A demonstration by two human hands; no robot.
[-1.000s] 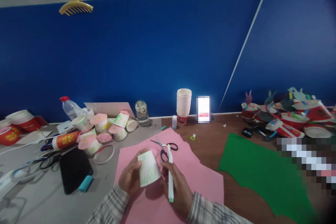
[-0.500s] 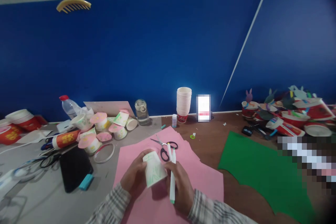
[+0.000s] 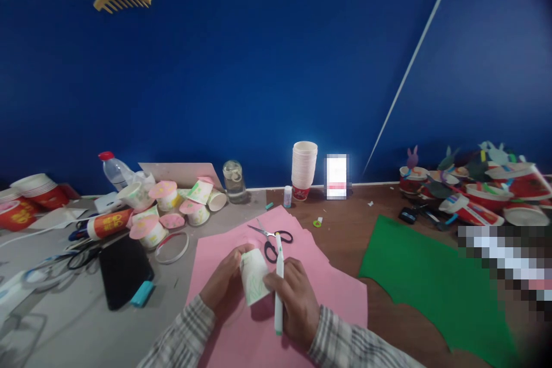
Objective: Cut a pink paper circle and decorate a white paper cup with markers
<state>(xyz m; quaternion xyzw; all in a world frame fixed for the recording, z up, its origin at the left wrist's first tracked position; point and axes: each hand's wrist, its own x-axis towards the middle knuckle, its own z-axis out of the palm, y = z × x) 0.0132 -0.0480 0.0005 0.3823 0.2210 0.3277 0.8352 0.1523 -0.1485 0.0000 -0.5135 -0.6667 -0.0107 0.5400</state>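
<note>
My left hand (image 3: 224,287) is wrapped round a white paper cup (image 3: 253,277) with green drawing on its side, held upside down over the pink paper sheets (image 3: 328,293). My right hand (image 3: 293,296) grips a white marker with green ends (image 3: 279,282), its thumb resting against the cup. Black-handled scissors (image 3: 272,240) lie on the pink paper just beyond my hands.
A green sheet (image 3: 426,282) lies at right. Decorated cups (image 3: 172,213), a tape ring (image 3: 171,248), a black phone (image 3: 124,270) and a water bottle (image 3: 114,169) crowd the left. A stack of paper cups (image 3: 303,168) and a glass jar (image 3: 233,180) stand by the blue partition. Craft pieces (image 3: 474,187) are piled at far right.
The cup has turned in my left hand and sunk a little toward the pink paper. My right hand with the marker has closed in against it. The view has tilted slightly.
</note>
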